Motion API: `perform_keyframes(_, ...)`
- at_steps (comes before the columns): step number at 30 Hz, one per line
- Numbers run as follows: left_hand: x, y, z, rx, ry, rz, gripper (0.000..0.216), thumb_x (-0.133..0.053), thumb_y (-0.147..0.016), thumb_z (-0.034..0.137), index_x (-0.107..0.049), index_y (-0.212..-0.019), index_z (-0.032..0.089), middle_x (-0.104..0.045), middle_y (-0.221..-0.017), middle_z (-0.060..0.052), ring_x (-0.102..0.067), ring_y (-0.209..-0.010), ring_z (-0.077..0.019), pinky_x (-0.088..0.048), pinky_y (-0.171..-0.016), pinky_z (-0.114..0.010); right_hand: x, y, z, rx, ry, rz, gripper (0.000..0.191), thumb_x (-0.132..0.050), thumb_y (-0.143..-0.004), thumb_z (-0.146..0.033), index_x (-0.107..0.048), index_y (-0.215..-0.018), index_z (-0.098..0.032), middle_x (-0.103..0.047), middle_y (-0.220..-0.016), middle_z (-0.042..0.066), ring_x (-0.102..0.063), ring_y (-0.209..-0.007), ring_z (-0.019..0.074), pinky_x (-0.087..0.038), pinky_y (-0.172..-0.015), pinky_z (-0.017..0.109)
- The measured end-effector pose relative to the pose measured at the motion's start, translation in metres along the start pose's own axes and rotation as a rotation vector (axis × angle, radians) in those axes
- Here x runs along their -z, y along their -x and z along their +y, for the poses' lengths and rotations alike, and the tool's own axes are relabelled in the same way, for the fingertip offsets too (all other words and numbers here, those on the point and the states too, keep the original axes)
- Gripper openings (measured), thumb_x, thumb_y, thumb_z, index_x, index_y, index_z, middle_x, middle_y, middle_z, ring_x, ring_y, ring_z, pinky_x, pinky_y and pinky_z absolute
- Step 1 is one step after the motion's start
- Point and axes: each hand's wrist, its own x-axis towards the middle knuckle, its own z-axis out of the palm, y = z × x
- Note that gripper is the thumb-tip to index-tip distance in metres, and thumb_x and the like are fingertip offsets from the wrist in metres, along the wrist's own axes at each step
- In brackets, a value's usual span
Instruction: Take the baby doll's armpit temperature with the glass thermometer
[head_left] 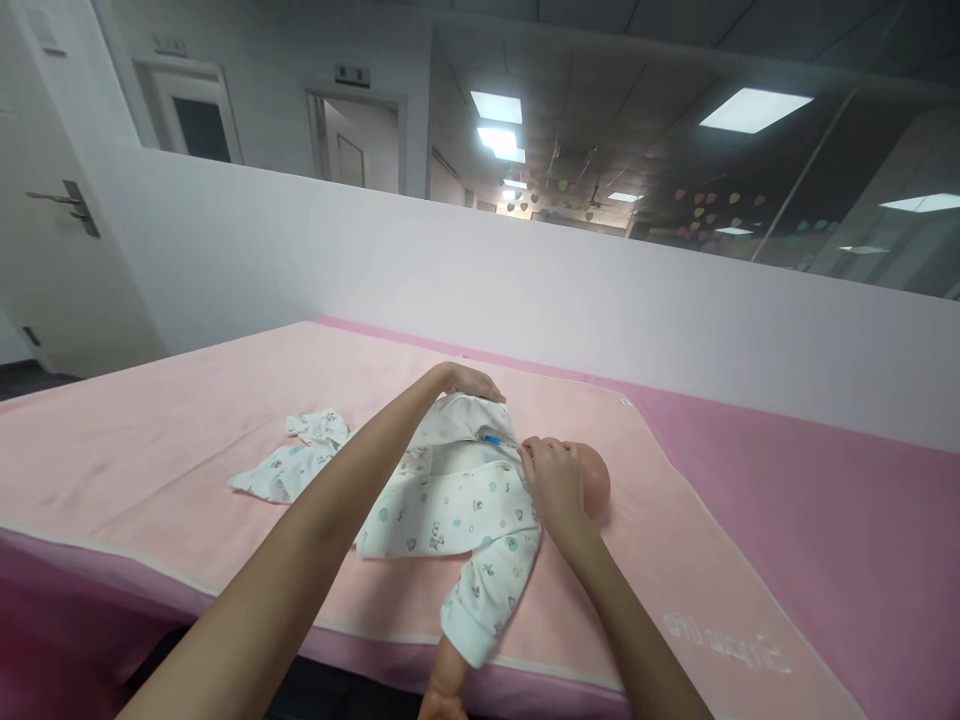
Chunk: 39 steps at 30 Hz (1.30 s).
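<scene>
A baby doll [598,480] lies on the pink mat, its head to the right and one bare arm [444,680] hanging over the near edge. It wears a white baby shirt [457,505] with small green and brown prints, and a blue tag shows at the front opening. My left hand [474,381] bends over the far side of the shirt, closed on its cloth, its fingertips mostly hidden. Beside the doll's head, my right hand [553,482] has its fingers curled on the shirt's collar and covers the doll's face.
Printed baby pants [296,465] lie crumpled on the pink mat [202,420], left of the doll and partly behind my left forearm. A white wall [480,255] with glass above it runs behind the padded surface. At far left stands a door [67,230].
</scene>
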Motion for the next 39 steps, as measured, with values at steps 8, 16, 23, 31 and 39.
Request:
perform_keyframes(8, -0.002, 0.001, 0.013, 0.01, -0.075, -0.071, 0.034, -0.058, -0.072, 0.044, -0.066, -0.094, 0.018, -0.068, -0.09, -0.004, -0.061, -0.077, -0.0181, -0.05, -0.069, -0.027, -0.017, -0.031, -0.006, -0.084, 0.074, -0.272, 0.024, -0.033, -0.091, -0.03, -0.05, -0.102, -0.017, -0.063, -0.086, 0.011, -0.053, -0.086, 0.0214, -0.025, -0.077, 0.033)
perform_keyframes(16, -0.023, 0.013, 0.012, -0.052, -0.113, -0.002, 0.036, -0.05, -0.076, 0.042, -0.064, -0.096, 0.015, -0.067, -0.09, -0.006, -0.059, -0.075, -0.0177, -0.048, -0.068, -0.027, -0.032, -0.06, -0.013, -0.14, 0.111, -0.371, 0.021, -0.044, -0.082, -0.015, -0.049, -0.101, -0.008, -0.064, -0.081, 0.013, -0.058, -0.079, 0.0219, -0.022, -0.08, 0.037)
perform_keyframes(23, -0.074, 0.036, 0.0, -0.236, -0.196, 0.183, 0.041, -0.039, -0.081, 0.046, -0.062, -0.083, 0.012, -0.063, -0.088, -0.006, -0.054, -0.075, -0.0172, -0.043, -0.068, -0.027, -0.013, -0.034, -0.003, 0.019, 0.137, -0.242, 0.013, -0.046, -0.082, -0.024, -0.054, -0.089, -0.016, -0.064, -0.083, 0.01, -0.054, -0.086, 0.0238, -0.025, -0.078, 0.036)
perform_keyframes(31, -0.074, 0.03, -0.009, -0.034, -0.44, 0.361, 0.043, -0.032, -0.084, 0.05, -0.057, -0.097, 0.018, -0.064, -0.096, -0.007, -0.06, -0.081, -0.0177, -0.045, -0.071, -0.026, -0.005, 0.0, 0.01, 0.269, 0.081, -0.156, 0.024, -0.042, -0.079, -0.007, -0.06, -0.076, -0.022, -0.062, -0.087, 0.003, -0.049, -0.091, 0.0179, -0.015, -0.098, 0.039)
perform_keyframes(39, -0.088, -0.016, -0.053, 0.286, -0.586, 0.681, 0.048, -0.027, -0.085, 0.043, -0.06, -0.098, 0.01, -0.063, -0.102, -0.018, -0.056, -0.098, -0.0305, -0.035, -0.087, -0.044, 0.006, 0.003, 0.028, 0.098, -0.116, -0.121, 0.028, -0.036, -0.081, -0.013, -0.06, -0.095, -0.019, -0.063, -0.097, 0.006, -0.051, -0.095, 0.0179, -0.026, -0.093, 0.032)
